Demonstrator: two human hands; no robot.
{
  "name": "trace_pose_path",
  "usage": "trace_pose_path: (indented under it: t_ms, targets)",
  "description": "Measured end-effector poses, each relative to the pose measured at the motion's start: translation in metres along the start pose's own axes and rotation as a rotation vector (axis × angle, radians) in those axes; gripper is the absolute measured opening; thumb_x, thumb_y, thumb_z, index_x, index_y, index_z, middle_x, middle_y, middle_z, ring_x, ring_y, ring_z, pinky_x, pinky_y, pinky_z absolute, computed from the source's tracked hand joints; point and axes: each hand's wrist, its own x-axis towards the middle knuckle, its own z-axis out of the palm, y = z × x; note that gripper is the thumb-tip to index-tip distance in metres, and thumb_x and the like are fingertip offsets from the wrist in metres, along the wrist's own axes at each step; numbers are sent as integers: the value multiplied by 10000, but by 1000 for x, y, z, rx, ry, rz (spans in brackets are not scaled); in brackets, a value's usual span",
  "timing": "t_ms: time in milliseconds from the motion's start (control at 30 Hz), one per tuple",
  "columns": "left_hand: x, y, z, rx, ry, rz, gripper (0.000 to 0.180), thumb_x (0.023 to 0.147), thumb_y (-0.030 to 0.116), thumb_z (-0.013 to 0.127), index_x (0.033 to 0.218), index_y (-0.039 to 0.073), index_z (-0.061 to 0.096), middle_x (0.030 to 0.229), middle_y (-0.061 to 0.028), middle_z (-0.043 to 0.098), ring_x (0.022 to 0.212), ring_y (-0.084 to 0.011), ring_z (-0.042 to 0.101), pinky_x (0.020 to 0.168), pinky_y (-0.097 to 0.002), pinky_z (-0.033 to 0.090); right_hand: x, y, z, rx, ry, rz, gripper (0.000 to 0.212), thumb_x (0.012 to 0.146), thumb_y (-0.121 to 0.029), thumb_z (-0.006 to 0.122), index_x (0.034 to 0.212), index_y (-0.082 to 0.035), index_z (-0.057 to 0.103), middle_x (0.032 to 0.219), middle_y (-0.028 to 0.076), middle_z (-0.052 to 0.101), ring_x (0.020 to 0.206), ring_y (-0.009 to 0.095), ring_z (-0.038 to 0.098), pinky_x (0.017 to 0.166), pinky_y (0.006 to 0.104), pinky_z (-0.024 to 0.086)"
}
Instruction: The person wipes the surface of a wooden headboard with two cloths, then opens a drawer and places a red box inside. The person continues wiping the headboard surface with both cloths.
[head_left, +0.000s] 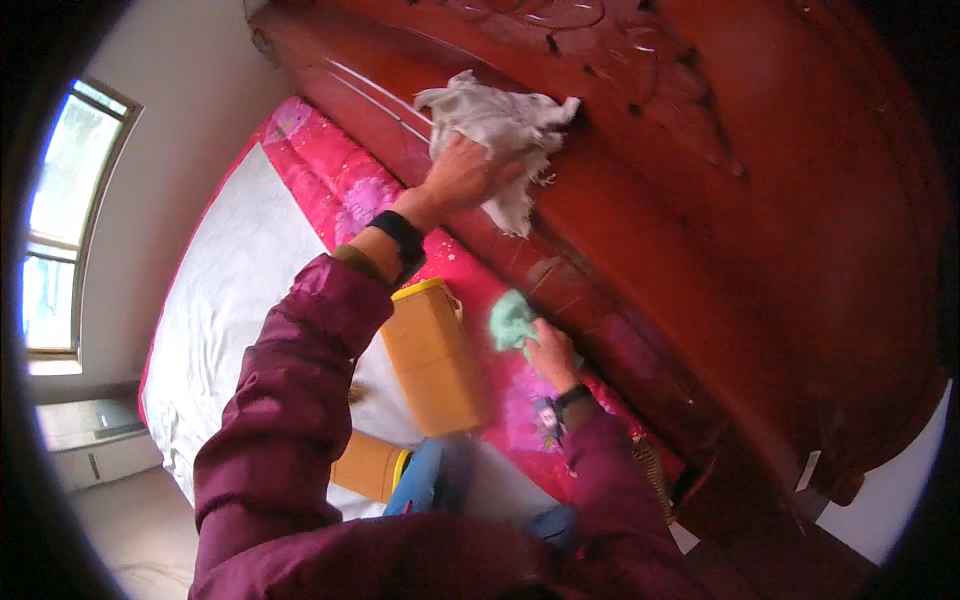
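My left hand [468, 178] is up on the glossy red-brown wooden headboard [720, 270], pressing a frayed off-white rag [500, 115] against it. The rag is bunched and spreads out past my fingers, which are partly smeared by motion. Lower and to the right, my right hand [552, 355] grips a crumpled pale green cloth [511, 318] just over the pink bedding beside the headboard. Both wrists carry dark bands below maroon sleeves.
A bed with a bright pink floral cover [345, 185] and a white sheet [245, 240] lies along the headboard. On it are two orange-tan boxes with yellow edges, one upper [430, 350] and one lower [368, 468]. A window [75, 215] is at far left.
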Motion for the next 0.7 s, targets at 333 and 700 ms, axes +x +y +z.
trace_pose_path:
  t_ms: [333,700]
  targets:
    - [-10,223,18,-605,-176,89,290,817,283,566,1050,127,639,1021,-121,632,986,-286,595,910,-454,437,-309,-66,-235,618,678,116,456,897,-324,586,1197,16,543,1146,167,571,1013,266,551,884,386,442]
    - [17,177,24,-453,-253,326,484,872,467,495,1175,117,634,1156,-95,646,1122,-263,557,1023,-425,300,-178,-42,-229,-898,434,-93,582,976,-309,467,1441,-8,289,1537,172,188,1410,359,195,1122,503,236]
